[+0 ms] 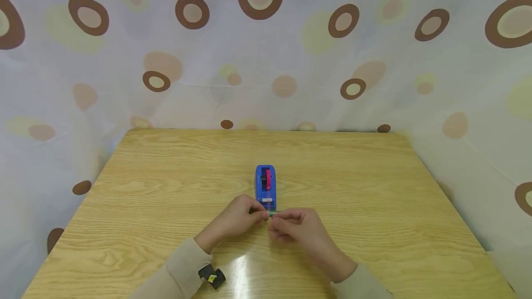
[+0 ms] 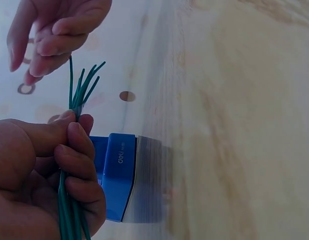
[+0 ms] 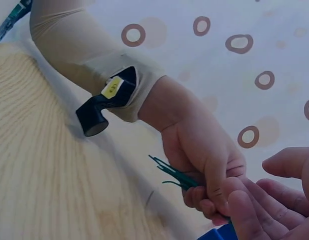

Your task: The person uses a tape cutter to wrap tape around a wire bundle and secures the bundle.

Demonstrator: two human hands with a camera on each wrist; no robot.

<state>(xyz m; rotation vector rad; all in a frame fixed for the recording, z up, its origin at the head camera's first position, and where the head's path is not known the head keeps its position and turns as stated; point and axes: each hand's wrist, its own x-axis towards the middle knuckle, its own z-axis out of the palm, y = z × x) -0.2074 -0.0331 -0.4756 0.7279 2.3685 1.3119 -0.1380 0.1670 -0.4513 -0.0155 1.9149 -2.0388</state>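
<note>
My left hand (image 1: pixel 238 216) grips a bundle of thin green wires (image 2: pixel 69 210), fingers curled round it and thumb pressed near one end. Several wire tips fan out beyond the thumb in the left wrist view. Close to those tips is my right hand (image 1: pixel 305 232), its fingers loosely bent and the thumb apart from them in the right wrist view (image 3: pixel 274 210). Just beyond both hands stands a blue tape dispenser (image 1: pixel 259 195) with a pink-cored roll (image 1: pixel 268 180). Something shiny, like clear tape, shows on the bundle by the left thumb.
The dispenser stands on a wood-grain table (image 1: pixel 353 174). A patterned curtain (image 1: pixel 266 68) hangs behind the table and along its sides. A black camera mount (image 1: pixel 212 277) sits on the left sleeve.
</note>
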